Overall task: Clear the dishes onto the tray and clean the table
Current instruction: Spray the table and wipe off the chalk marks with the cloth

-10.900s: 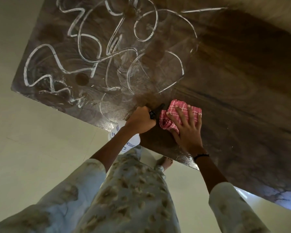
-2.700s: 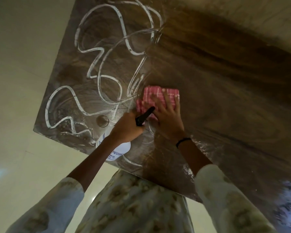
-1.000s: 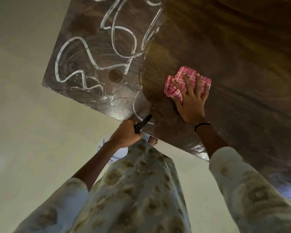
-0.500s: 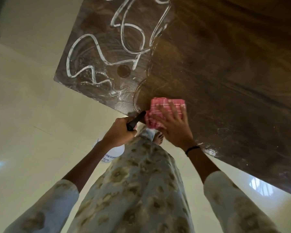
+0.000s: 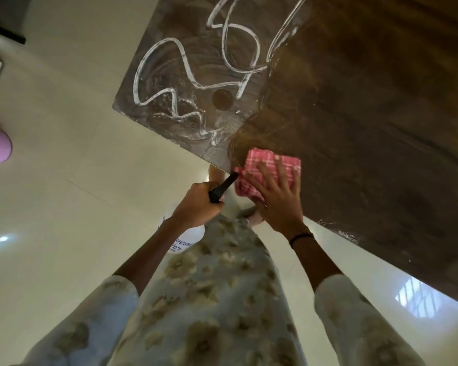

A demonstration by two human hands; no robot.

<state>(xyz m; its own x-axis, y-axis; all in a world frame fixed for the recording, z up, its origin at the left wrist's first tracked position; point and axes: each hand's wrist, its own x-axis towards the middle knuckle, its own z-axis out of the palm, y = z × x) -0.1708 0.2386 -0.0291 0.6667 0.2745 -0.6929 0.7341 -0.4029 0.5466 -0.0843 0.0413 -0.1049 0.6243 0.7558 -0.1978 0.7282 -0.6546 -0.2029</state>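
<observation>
- Where the right hand (image 5: 276,199) lies flat with its fingers straight and spread, a folded pink checked cloth (image 5: 265,170) sits beneath the fingers, pressed to the dark wooden table (image 5: 368,133) at its near edge; the cloth shows past the fingertips and to the left of the hand.
- Left hand (image 5: 196,204): fingers curled round the black trigger head of a spray bottle (image 5: 187,237), just left of the right hand and off the table edge; the white bottle body hangs below this hand, and the black nozzle tip points toward the cloth, nearly touching it.
- White foam trails (image 5: 193,83): looping lines on the tabletop, beyond and left of both hands.
- Black band: on the right wrist.
</observation>
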